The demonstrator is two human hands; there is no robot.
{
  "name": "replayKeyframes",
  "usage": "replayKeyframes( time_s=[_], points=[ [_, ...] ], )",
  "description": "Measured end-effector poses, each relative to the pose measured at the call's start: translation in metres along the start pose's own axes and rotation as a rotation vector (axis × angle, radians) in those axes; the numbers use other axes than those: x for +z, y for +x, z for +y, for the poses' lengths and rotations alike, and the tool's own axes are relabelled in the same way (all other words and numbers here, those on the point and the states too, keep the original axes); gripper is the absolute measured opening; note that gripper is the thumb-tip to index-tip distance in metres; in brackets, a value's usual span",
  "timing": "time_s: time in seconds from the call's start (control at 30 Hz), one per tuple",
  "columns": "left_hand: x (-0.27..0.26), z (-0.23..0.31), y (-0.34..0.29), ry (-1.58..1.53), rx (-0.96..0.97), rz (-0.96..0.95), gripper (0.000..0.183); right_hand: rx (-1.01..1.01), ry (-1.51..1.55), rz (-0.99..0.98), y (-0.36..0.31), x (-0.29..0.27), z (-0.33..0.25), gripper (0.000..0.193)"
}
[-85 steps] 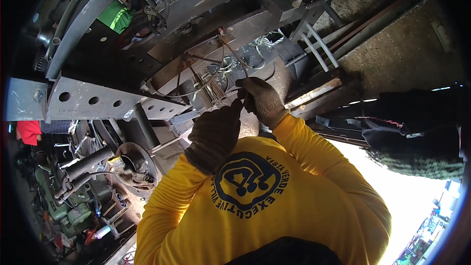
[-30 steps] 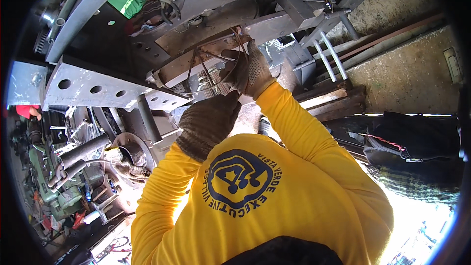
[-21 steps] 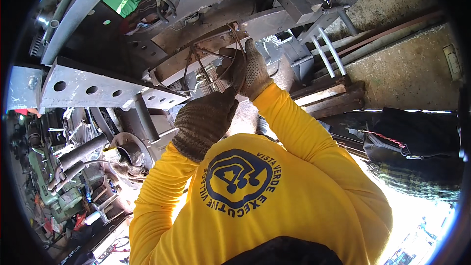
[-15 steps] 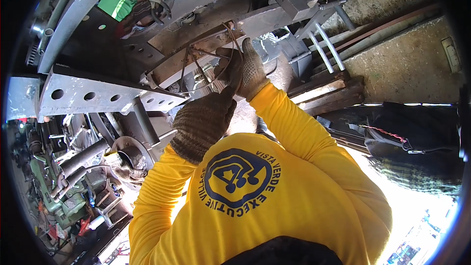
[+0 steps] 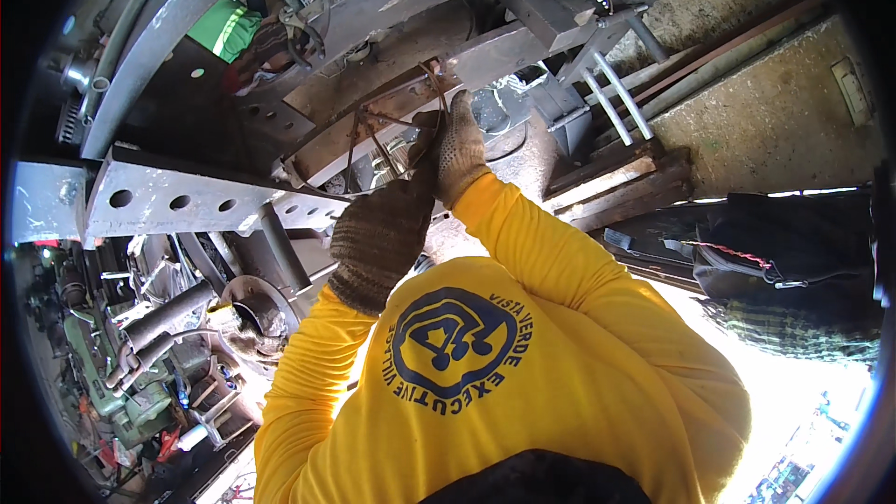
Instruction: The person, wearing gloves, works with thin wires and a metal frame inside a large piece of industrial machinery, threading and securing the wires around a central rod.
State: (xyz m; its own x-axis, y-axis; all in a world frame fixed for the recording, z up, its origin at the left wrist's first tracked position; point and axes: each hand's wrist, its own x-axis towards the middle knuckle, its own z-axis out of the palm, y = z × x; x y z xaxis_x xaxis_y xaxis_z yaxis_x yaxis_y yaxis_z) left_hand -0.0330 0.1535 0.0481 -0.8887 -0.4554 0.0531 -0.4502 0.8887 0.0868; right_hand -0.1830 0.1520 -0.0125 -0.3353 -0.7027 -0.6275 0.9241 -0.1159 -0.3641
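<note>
Since half a second ago our right hand (image 5: 459, 151) has climbed a little along the thin brown wire loops (image 5: 397, 121) beneath the grey chassis crossmember (image 5: 504, 42). Its gloved fingers seem pinched on a strand, though the glove hides the contact. Our left hand (image 5: 378, 241), gloved too, shows only its back; we cannot tell its grip. The perforated bracket (image 5: 168, 201) sits left.

Brown knit gloves (image 5: 378, 238), yellow sleeves (image 5: 551, 252) with navy emblem, grey perforated beam (image 5: 177, 201)
</note>
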Motion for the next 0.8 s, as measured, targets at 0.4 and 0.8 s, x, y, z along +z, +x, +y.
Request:
replayKeyframes(
  time_s=[0.4,0.8],
  points=[
    [0.008,0.015,0.019,-0.096,0.022,0.210,0.036,0.111,0.050,-0.534,0.010,-0.048,-0.012,0.066],
    [0.001,-0.030,0.023,0.265,0.315,0.151,0.055,0.104,0.224,-0.631,0.010,-0.059,0.002,0.044]
  ],
)
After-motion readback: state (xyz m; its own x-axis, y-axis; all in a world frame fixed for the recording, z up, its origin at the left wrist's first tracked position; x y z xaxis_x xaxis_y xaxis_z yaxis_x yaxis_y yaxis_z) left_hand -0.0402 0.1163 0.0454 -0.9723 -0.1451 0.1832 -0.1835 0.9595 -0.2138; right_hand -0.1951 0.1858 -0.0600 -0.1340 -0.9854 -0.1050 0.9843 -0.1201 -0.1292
